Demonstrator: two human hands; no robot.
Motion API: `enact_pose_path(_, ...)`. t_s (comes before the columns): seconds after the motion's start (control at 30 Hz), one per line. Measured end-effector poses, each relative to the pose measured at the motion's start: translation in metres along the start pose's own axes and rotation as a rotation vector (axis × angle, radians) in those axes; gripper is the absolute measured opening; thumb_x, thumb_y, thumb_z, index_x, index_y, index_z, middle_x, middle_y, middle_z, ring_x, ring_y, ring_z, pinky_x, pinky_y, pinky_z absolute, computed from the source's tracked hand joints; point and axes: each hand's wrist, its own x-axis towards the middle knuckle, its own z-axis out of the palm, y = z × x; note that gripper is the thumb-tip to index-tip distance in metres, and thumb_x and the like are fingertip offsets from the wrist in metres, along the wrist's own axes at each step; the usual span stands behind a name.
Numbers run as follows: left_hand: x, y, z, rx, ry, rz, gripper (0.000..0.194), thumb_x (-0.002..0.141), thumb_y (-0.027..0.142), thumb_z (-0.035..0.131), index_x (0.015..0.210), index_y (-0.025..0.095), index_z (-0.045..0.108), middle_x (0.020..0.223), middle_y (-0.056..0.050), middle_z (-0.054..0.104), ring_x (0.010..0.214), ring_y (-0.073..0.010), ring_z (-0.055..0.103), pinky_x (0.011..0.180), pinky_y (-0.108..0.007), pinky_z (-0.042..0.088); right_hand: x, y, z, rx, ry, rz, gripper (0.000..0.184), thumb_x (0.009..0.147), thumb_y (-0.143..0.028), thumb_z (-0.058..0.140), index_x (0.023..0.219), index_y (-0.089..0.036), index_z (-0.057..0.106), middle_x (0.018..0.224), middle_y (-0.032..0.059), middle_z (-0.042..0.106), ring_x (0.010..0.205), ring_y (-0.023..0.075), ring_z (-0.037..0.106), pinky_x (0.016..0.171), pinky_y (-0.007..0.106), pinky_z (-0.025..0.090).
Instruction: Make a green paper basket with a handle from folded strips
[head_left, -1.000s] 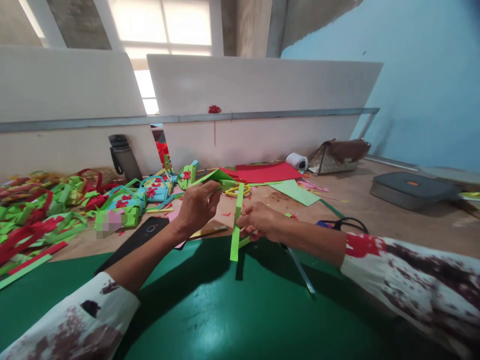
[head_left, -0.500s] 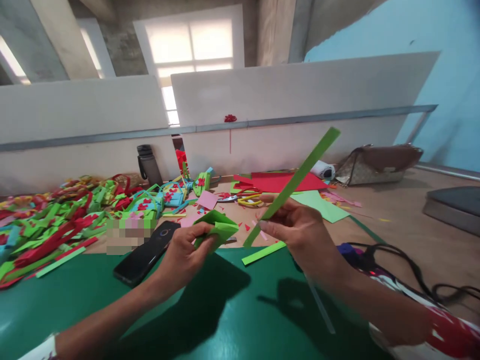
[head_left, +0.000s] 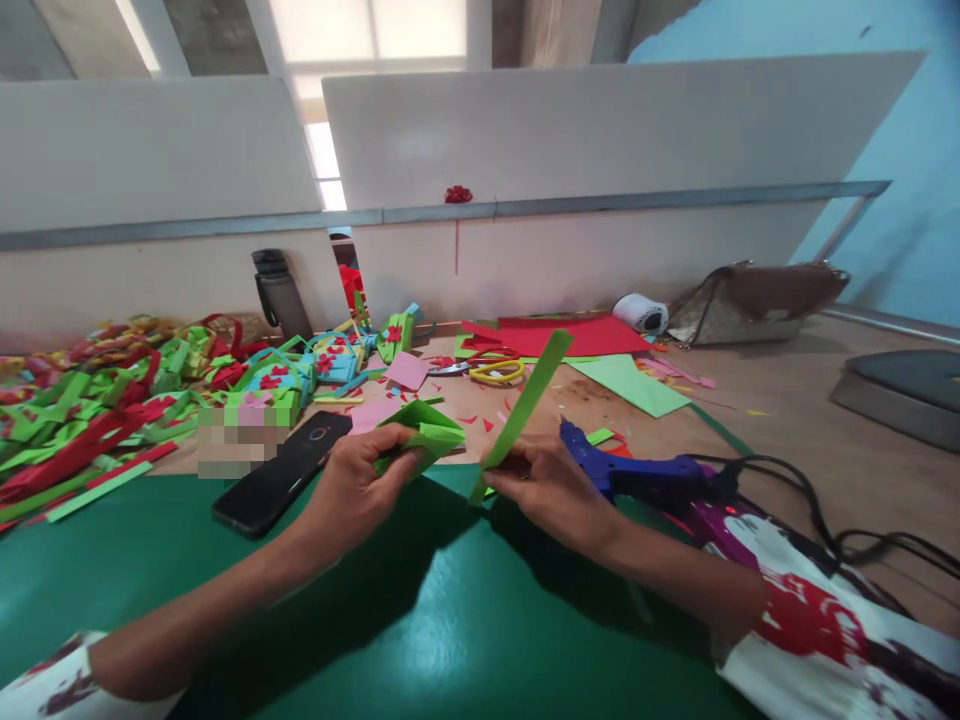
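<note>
Left hand [head_left: 364, 485] is pinching a folded green piece [head_left: 442, 436], thumb and fingers nearly closed on its near edge; far end is gaping open. Right hand [head_left: 559, 490] is gripping a green paper strip [head_left: 529, 400] near its lower end, fingertips closed, strip tilting up and right. Both papers are hanging over the near part of the bench, by the green surface [head_left: 450, 630], close together but not touching.

Progress: looking partway. The 1 piece is already showing folds and the 1 strip is already cut narrow; the 2 aren't joined, so that's what is seemingly left. Finished-looking flowered paper items [head_left: 337, 360] are lying beyond the phone [head_left: 281, 475]. Yellow-handled scissors [head_left: 499, 370] are lying open-bladed or not, can't tell. Blue glue gun [head_left: 645, 478] is lying beside the right forearm, no hand holding it.

Versus 0.5 s ago: the right hand is now sitting nearer the folded piece, the strip is standing steeper and reaching less high. Glue gun is showing much more. A 2nd green strip, plain to see then, is now mostly hiding behind the right hand. Left grip is looking about the same.
</note>
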Motion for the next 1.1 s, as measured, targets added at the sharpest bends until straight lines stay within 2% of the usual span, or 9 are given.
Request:
enact_pose_path(0.17,-0.001,0.001,0.001,0.011,-0.006,0.018,0.015,0.081,0.02,0.053,0.077,0.016,0.068,0.061,0.001,0.063,0.052,-0.0116,0.052,0.047,-0.021,0.041,-0.001,0.003,0.003,-0.047,-0.058,-0.026,0.016,0.074,-0.007,0.054,0.064,-0.017,0.062,0.06,-0.0042,0.055,0.057,0.0105,0.048,0.054,0.021,0.036)
enact_pose_path(0.23,-0.002,0.0,0.002,0.018,-0.021,0.034,0.017,0.083,0.021,0.053,0.078,0.016,0.068,0.063,0.0,0.064,0.053,-0.0119,0.053,0.048,-0.021,0.042,-0.002,0.0,0.001,-0.045,-0.078,-0.028,0.018,0.076,-0.007,0.052,0.065,-0.017,0.063,0.06,-0.0047,0.056,0.056,0.0098,0.048,0.052,0.021,0.036)
enact_pose_path(0.3,-0.004,-0.003,0.004,0.02,-0.032,0.056,0.018,0.085,0.021,0.052,0.08,0.017,0.069,0.064,0.0,0.066,0.053,-0.0124,0.055,0.049,-0.022,0.044,-0.004,-0.007,-0.006,-0.026,-0.037,-0.043,0.017,0.08,-0.011,0.052,0.071,-0.018,0.065,0.065,-0.004,0.06,0.057,0.0103,0.051,0.051,0.02,0.038)
enact_pose_path(0.37,-0.005,-0.006,0.005,0.008,-0.021,0.083,0.018,0.084,0.02,0.052,0.081,0.017,0.069,0.065,0.0,0.067,0.053,-0.0128,0.057,0.048,-0.021,0.045,-0.006,-0.016,-0.014,0.004,0.072,-0.108,0.014,0.082,-0.018,0.054,0.075,-0.019,0.067,0.069,-0.0026,0.065,0.06,0.0118,0.056,0.052,0.021,0.042)
enact_pose_path(0.47,-0.007,-0.009,0.007,-0.002,0.013,0.113,0.016,0.082,0.018,0.054,0.085,0.018,0.07,0.065,0.0,0.07,0.052,-0.0135,0.059,0.047,-0.022,0.048,-0.008,-0.028,-0.024,0.044,0.256,-0.257,0.009,0.079,-0.02,0.061,0.077,-0.022,0.07,0.074,-0.0019,0.07,0.068,0.0145,0.063,0.06,0.022,0.049)
enact_pose_path(0.53,-0.008,-0.01,0.008,0.013,0.026,0.13,0.016,0.083,0.019,0.055,0.087,0.019,0.071,0.065,-0.001,0.071,0.051,-0.0142,0.061,0.047,-0.023,0.049,-0.009,-0.032,-0.027,0.055,0.32,-0.291,0.01,0.076,-0.018,0.064,0.079,-0.025,0.072,0.077,-0.0021,0.072,0.072,0.0161,0.066,0.065,0.024,0.051)
enact_pose_path(0.7,-0.01,-0.009,0.008,0.072,0.015,0.187,0.017,0.085,0.024,0.055,0.089,0.021,0.071,0.063,-0.001,0.072,0.047,-0.0152,0.062,0.046,-0.024,0.049,-0.01,-0.029,-0.023,0.03,0.344,-0.266,0.014,0.075,-0.016,0.064,0.075,-0.026,0.072,0.07,-0.0042,0.072,0.067,0.0152,0.066,0.065,0.024,0.052)
enact_pose_path(0.87,-0.011,-0.004,0.008,0.079,0.008,0.238,0.017,0.086,0.023,0.054,0.09,0.019,0.071,0.064,-0.001,0.072,0.048,-0.015,0.064,0.045,-0.023,0.048,-0.01,-0.029,-0.021,0.06,0.395,-0.289,0.012,0.075,-0.014,0.066,0.071,-0.026,0.07,0.069,-0.0049,0.069,0.069,0.0123,0.064,0.069,0.021,0.05)
enact_pose_path(1.1,-0.012,-0.003,0.011,0.049,0.018,0.259,0.015,0.084,0.018,0.058,0.091,0.019,0.071,0.066,-0.001,0.072,0.05,-0.0133,0.063,0.048,-0.021,0.049,-0.009,-0.029,-0.018,0.087,0.37,-0.262,0.009,0.075,-0.018,0.064,0.071,-0.024,0.069,0.072,-0.002,0.068,0.071,0.0154,0.063,0.071,0.026,0.05)
